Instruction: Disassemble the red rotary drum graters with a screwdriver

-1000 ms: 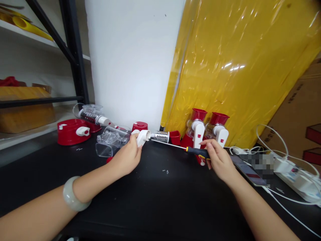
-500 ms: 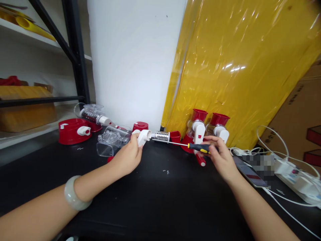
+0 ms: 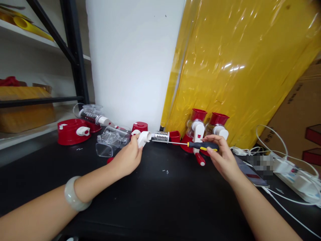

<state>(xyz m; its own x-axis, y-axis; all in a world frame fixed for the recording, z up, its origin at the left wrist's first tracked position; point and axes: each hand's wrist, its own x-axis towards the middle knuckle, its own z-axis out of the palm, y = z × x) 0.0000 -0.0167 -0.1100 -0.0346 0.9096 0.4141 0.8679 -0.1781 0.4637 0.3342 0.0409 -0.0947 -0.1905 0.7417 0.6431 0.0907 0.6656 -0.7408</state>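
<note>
My left hand (image 3: 129, 157) is closed around a white plastic crank handle (image 3: 143, 138), its round hollow end facing right. In my right hand (image 3: 222, 154), the fingers hold a screwdriver (image 3: 203, 146) by its black and yellow grip. The long shaft lies level and points left, with the tip at the hollow end of the crank; whether it sits on a screw is hidden. Just behind the shaft lies a metal grater drum (image 3: 161, 136). A red pusher (image 3: 175, 137) is beside the drum, and a red base (image 3: 139, 126) stands behind my left hand.
Two rotary graters (image 3: 199, 129) stand at the right. A red base (image 3: 72, 131), a clear housing (image 3: 107, 142) and another grater (image 3: 91, 113) are at the left. Small screws (image 3: 166, 171) lie on the black table (image 3: 160, 207). A phone (image 3: 252, 172) and power strip (image 3: 301, 180) with cables sit right.
My right hand's fingers have shifted on the screwdriver, and the yellow stripe on its grip has turned. My left hand and the crank handle stay nearly still.
</note>
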